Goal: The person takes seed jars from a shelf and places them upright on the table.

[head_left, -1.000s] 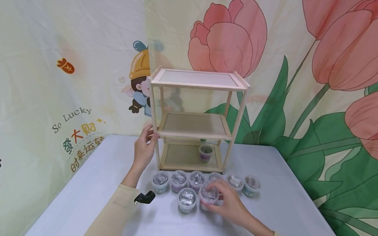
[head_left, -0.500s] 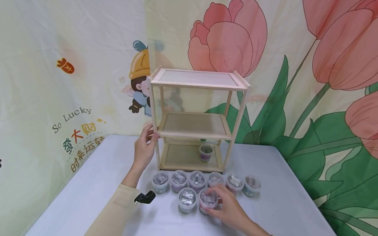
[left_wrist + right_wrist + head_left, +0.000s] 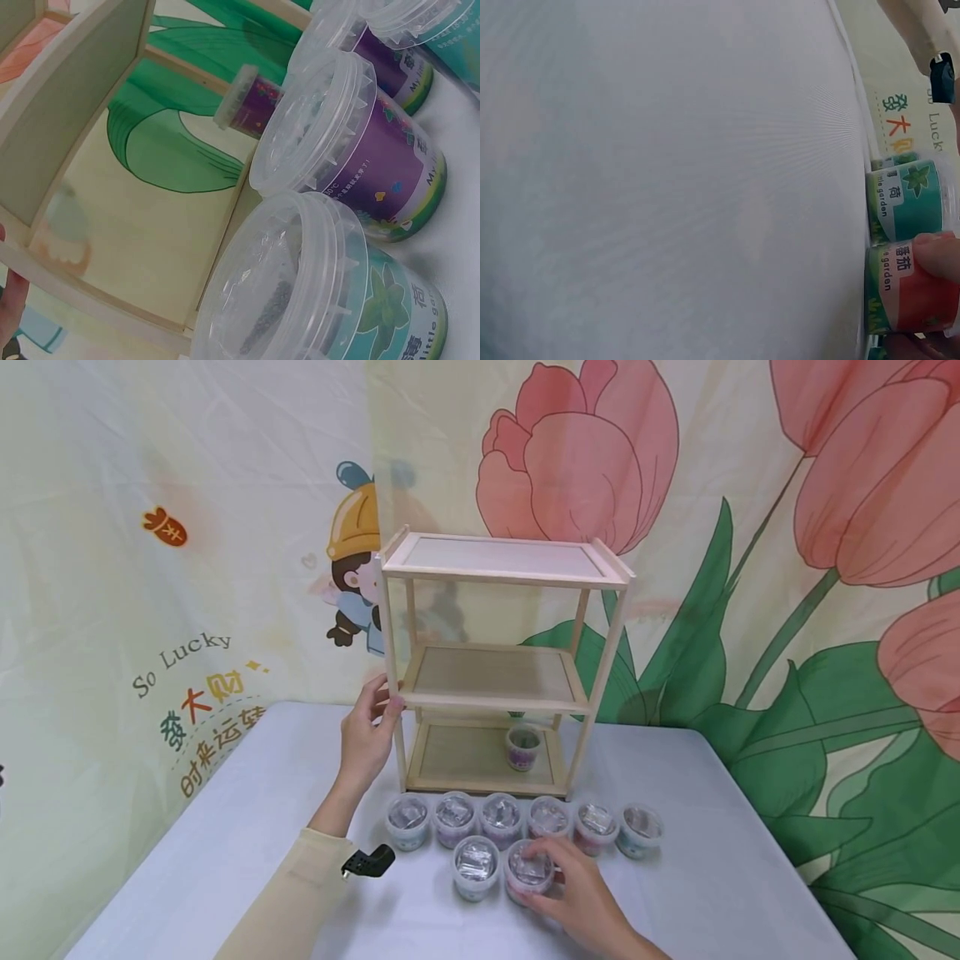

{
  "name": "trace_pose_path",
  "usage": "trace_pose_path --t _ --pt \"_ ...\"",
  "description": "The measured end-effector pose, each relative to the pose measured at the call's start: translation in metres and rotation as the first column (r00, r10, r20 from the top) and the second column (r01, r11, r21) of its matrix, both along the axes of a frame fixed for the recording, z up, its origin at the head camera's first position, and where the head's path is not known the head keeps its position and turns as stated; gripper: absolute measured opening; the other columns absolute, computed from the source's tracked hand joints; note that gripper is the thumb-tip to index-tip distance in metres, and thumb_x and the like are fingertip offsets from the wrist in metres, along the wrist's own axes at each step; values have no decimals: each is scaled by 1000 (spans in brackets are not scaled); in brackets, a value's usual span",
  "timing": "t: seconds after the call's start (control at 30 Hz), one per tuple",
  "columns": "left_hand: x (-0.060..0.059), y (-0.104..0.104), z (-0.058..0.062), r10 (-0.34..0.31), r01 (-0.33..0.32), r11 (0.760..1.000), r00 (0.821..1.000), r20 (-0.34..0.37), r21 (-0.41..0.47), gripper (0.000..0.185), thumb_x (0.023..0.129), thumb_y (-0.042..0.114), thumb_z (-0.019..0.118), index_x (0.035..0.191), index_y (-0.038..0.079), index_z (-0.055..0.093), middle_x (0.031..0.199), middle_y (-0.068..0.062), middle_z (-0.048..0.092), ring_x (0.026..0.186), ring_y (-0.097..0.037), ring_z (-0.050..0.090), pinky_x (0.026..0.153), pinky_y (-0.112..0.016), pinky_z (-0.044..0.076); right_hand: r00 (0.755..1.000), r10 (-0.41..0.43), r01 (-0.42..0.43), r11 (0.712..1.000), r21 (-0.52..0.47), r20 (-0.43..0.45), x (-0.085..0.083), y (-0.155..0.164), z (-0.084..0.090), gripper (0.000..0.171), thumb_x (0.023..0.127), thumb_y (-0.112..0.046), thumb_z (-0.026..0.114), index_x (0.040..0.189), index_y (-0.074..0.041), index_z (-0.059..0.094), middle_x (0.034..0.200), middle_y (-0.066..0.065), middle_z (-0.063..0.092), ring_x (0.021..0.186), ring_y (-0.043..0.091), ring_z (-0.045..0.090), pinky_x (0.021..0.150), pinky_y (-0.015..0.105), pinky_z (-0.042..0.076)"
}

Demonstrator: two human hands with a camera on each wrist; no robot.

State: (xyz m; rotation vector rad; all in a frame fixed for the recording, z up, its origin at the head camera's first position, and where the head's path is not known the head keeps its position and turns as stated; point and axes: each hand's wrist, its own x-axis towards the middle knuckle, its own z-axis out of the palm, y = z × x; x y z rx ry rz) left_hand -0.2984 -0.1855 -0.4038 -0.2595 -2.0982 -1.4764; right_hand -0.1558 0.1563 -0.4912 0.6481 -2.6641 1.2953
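Note:
My left hand [image 3: 366, 739] grips the front left post of a three-tier wooden shelf rack [image 3: 491, 703], beside its middle shelf. At the left edge of the left wrist view, fingers [image 3: 11, 304] touch the rack's frame. In front of the rack, my right hand [image 3: 585, 893] holds a clear-lidded plastic tub [image 3: 527, 870] between thumb and fingers. Its red label [image 3: 924, 292] shows in the right wrist view, where the tub's base is at the tabletop. Right beside it stands a green-labelled tub [image 3: 476, 870]. Another tub with a purple label [image 3: 522, 752] sits on the bottom shelf's right side.
Several more lidded tubs stand in a row along the rack's front foot, from a green one [image 3: 407, 825] at the left to another [image 3: 640, 833] at the right. A white cloth [image 3: 667, 187] covers the table. Printed fabric [image 3: 247, 527] hangs behind.
The red-labelled tub and my right hand have shifted slightly, the tub settling a little left beside the green one. My left hand stays on the rack.

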Motion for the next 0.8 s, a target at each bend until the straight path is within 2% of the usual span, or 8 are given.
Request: trace_pose_path --t 0.2,0.37,0.47,0.6,0.67,0.8 --pt "1 0 1 -1 1 1000 1000 4 -1 44 108 31 64 150 21 56 129 -14 71 114 -35 71 96 -57 58 999 42 -42 999 -18 -26 0 2 -1 52 81 -13 94 122 -26 66 128 -8 66 120 21 65 82 24 61" --pt "1 0 1 1 -1 1000 1000 1 1 44 108 31 65 149 19 56 128 -15 71 113 -35 72 95 -56 58 983 184 -185 982 24 17 -3 14 9 60 83 -5 91 133 -21 63 136 0 66 125 22 65 91 28 61" --pt "1 0 1 2 -2 1000 1000 0 1 43 108 31 65 149 20 56 128 -15 71 113 -34 71 95 -56 59 958 277 -282 957 67 67 -7 25 23 62 86 -1 86 140 -17 61 141 6 64 123 24 66 93 34 61" --pt "0 0 1 -3 3 1000 1000 4 2 43 108 32 64 149 22 56 129 -15 71 113 -34 72 95 -56 59 940 320 -334 935 121 121 -15 38 50 56 91 -2 82 142 -11 62 138 11 67 109 25 71 88 37 63" --pt "1 1 1 -4 4 1000 1000 5 3 43 108 31 64 149 22 56 129 -15 71 113 -34 72 96 -55 58 943 306 -323 936 139 132 -20 42 64 51 92 -3 81 140 -9 64 130 12 70 100 21 71 84 35 63" --pt "1 1 1 -3 3 1000 1000 -1 2 43 108 31 64 149 22 56 129 -15 71 112 -34 72 96 -55 58 955 276 -291 944 156 107 -33 47 90 43 94 -4 79 135 -3 66 121 16 72 96 20 72 82 34 63"
